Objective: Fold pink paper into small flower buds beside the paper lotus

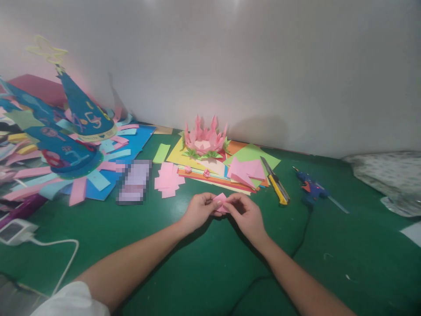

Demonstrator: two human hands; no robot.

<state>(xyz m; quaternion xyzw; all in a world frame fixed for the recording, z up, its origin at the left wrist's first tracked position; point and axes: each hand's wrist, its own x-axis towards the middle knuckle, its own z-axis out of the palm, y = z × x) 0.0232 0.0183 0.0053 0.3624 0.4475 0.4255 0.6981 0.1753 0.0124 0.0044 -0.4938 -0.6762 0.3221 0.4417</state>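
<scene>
A small piece of pink paper (221, 199) is pinched between my two hands over the green table. My left hand (201, 210) grips its left side, thumb on top. On its right side, the thumb and forefinger of my right hand (246, 215) are closed on it. Just beyond lie coloured paper sheets (253, 151), with two small pink folded pieces (206, 173) near their front edge. A pink paper lotus (206, 138) with green leaves stands on the sheets. To the left is a loose pile of pink paper slips (168, 180).
Right of the sheets lie a yellow utility knife (277, 184) and a blue glue gun (311, 186) with its cord trailing forward. Blue paper cone hats (87, 109) with paper strips crowd the left. A blurred-out rectangle (134, 182) and a white cable (74, 250) are nearer.
</scene>
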